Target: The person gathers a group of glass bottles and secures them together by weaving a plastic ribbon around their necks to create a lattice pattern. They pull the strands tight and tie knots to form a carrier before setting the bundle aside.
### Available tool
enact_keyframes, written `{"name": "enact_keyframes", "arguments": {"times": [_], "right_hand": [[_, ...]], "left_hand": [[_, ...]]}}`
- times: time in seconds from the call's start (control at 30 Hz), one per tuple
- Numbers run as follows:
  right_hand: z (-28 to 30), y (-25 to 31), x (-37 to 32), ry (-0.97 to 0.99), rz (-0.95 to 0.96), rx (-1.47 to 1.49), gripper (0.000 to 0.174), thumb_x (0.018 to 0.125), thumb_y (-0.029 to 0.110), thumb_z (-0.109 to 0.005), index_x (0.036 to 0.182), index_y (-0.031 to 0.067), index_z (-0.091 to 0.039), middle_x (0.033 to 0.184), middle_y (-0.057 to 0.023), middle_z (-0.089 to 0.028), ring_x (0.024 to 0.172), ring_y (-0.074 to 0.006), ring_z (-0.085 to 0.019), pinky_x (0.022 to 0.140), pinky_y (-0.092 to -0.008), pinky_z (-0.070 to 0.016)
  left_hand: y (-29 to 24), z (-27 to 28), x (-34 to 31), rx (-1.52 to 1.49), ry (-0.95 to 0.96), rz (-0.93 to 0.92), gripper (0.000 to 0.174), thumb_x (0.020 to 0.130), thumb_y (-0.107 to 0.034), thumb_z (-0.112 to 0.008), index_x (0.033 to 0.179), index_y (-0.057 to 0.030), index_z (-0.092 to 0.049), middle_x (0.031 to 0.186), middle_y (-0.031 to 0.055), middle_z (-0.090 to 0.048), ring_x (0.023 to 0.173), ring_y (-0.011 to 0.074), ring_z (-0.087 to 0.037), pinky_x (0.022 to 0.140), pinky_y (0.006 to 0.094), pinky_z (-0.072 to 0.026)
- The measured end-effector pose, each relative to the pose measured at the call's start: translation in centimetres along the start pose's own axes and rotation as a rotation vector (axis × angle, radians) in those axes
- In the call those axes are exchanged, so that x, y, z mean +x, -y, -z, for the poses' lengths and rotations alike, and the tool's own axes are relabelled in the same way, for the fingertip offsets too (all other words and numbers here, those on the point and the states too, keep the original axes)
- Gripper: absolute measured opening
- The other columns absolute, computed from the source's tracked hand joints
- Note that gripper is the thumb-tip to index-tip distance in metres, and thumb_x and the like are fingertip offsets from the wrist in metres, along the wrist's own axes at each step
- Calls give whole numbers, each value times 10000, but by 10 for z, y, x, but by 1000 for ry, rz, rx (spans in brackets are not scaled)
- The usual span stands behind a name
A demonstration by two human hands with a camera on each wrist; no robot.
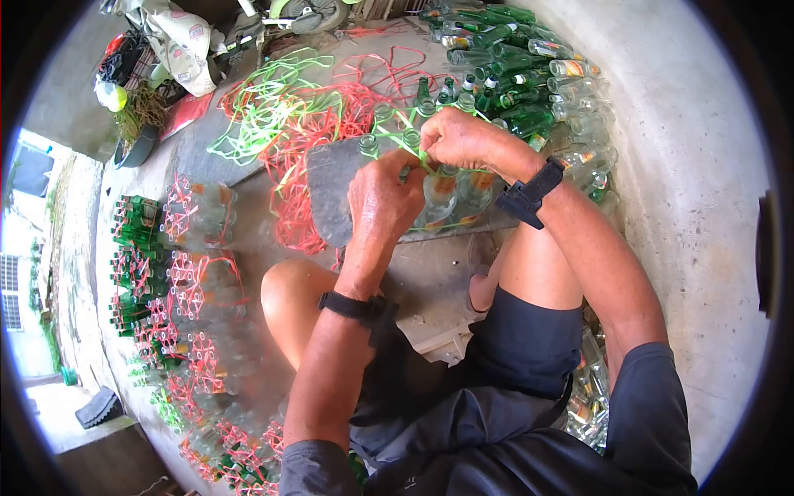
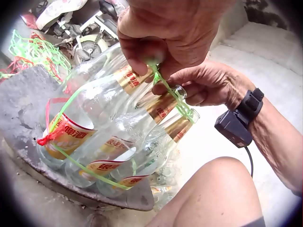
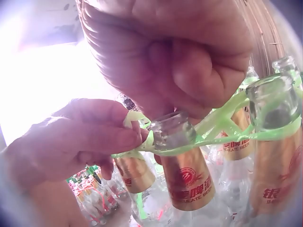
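A bundle of clear glass beer bottles with gold neck labels stands on a dark slab before the person. Green plastic strap loops around the bottle necks, and another band of it circles the bodies, with a red knot at one side. The left hand pinches the strap between thumb and fingers beside a near bottle's mouth. Close by, the right hand has its fingers curled tightly on the same strap, just above the necks. Part of the strap is hidden within both hands.
Loose green strap and red strap lie heaped beyond the slab. Green and clear bottles are piled along the wall at right. Strapped bottle bundles stand in rows at left. A bike wheel is at the back.
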State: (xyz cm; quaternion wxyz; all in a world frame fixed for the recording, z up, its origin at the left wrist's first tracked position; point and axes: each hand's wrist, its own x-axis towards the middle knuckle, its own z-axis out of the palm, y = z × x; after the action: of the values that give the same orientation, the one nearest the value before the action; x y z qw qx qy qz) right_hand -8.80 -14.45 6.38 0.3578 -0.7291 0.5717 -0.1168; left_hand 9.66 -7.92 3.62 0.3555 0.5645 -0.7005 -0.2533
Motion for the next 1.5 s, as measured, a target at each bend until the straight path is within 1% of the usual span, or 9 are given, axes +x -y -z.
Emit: {"name": "enact_keyframes", "arguments": {"times": [0.23,0.33,0.4,0.53,0.67,0.83,0.97,1.37,1.5], "right_hand": [[-4,4,-10,-68,5,-30,186,803,10,-710,967,-26,-790,841,-122,-785,761,-167,-701,687,-360,-547],[-8,1,-10,-120,-42,-5,249,781,50,-646,946,60,-832,886,-214,-785,829,-297,-781,759,-415,-596],[-9,-2,-7,-106,-60,67,184,812,8,-699,970,-14,-789,875,-125,-787,789,-159,-701,709,-354,-550],[-5,-10,1,-33,-78,87,172,826,28,-689,965,-12,-782,883,-130,-782,804,-172,-701,713,-362,-549],[6,-37,4,35,285,78,216,853,177,-672,937,-13,-733,825,-101,-709,800,-190,-652,740,-382,-524],[15,-13,-9,-6,190,-38,261,782,176,-688,932,-36,-711,819,-97,-682,794,-195,-626,738,-384,-508],[16,-2,-13,101,-14,324,119,805,29,-649,922,8,-656,780,50,-526,729,-65,-470,642,-259,-376],[24,31,-27,81,-127,150,174,784,94,-662,935,7,-662,776,24,-540,731,-72,-492,623,-266,-386],[22,9,-20,117,-2,124,219,808,149,-686,973,5,-703,817,-24,-632,771,-135,-567,675,-321,-460]], "left_hand": [[-1,2,0,-30,38,39,172,875,-221,-760,999,-115,-816,891,199,-770,855,440,-738,785,511,-574],[-1,1,-1,-24,21,29,155,880,-212,-739,985,-120,-808,857,185,-759,835,411,-743,772,482,-572],[-1,2,-1,-20,6,16,143,886,-203,-718,972,-124,-800,822,172,-748,812,385,-747,759,453,-570],[-4,2,0,-20,20,20,150,883,-213,-730,978,-129,-810,854,190,-758,831,419,-743,757,494,-573],[1,-5,4,62,-10,-5,109,855,-205,-744,913,-132,-801,831,206,-750,823,439,-741,738,543,-571],[-4,2,2,-3,-20,-12,170,798,-210,-742,914,-112,-820,833,213,-749,834,433,-748,764,533,-589],[-1,-6,8,-16,-32,12,184,732,-194,-745,879,-120,-826,821,198,-758,831,425,-753,783,521,-606],[4,-9,15,-11,57,71,287,669,-278,-794,916,-142,-844,884,200,-773,872,404,-765,830,485,-617],[2,3,9,-55,86,23,228,851,-271,-775,1004,-116,-841,912,182,-785,865,390,-768,794,482,-600]]}}
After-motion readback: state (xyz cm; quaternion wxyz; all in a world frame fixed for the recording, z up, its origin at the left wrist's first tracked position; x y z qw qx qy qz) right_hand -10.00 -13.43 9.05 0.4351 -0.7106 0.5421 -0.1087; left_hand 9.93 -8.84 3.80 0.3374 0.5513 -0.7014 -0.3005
